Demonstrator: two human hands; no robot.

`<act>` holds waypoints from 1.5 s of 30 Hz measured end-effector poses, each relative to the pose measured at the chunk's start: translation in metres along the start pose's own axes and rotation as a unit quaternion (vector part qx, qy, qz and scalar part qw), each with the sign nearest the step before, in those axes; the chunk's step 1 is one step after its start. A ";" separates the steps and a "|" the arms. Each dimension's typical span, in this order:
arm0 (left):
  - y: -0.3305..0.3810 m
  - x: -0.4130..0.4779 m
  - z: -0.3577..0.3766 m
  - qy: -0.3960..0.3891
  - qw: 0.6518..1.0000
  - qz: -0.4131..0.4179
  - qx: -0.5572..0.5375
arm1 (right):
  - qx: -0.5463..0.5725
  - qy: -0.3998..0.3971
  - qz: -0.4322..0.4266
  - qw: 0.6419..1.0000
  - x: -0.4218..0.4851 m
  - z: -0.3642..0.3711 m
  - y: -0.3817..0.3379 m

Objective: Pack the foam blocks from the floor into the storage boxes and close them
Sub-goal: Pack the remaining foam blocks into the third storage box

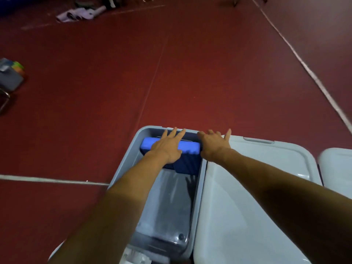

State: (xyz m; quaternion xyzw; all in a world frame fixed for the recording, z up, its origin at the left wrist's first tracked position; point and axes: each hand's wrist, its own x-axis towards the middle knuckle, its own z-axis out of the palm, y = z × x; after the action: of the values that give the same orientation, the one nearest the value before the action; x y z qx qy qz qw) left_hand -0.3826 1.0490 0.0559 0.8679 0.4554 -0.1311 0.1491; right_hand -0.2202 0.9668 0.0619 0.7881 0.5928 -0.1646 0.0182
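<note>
Head view, one blue foam block (pixel 150 144) in one open storage box (pixel 142 134), left hand (pixel 167 147) flat on it, right hand (pixel 213 147) spread, neither grip holding.

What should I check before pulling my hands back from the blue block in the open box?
1. Blue foam block inside the open storage box: ok, at the far end.
2. Block seated flat: cannot tell, left hand covers it.
3. Right hand free of the block: cannot tell; it sits at the block's end.
4. Room left in the box: ok, near floor bare.
5. White lid within reach: ok, beside the box.
6. Box closed: not ok.
</note>
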 end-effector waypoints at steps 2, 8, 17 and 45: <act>0.019 -0.010 -0.023 0.005 1.000 0.023 0.017 | -0.016 0.025 0.014 0.999 -0.015 -0.026 0.012; 0.108 -0.033 -0.070 -0.020 0.997 0.067 0.045 | -0.055 0.096 0.041 0.993 -0.082 -0.081 0.079; 0.350 -0.081 -0.107 -0.004 0.965 0.252 0.076 | -0.108 0.138 0.194 0.965 -0.260 -0.144 0.229; 1.043 -0.483 0.185 -0.031 0.722 0.668 0.178 | 0.112 0.118 0.689 0.706 -0.980 0.061 0.595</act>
State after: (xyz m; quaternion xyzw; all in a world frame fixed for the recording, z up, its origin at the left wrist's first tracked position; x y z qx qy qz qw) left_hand 0.1991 0.0520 0.2063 0.9532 -0.2791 -0.1026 0.0547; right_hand 0.0866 -0.1329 0.1806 0.9865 -0.1403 -0.0775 -0.0323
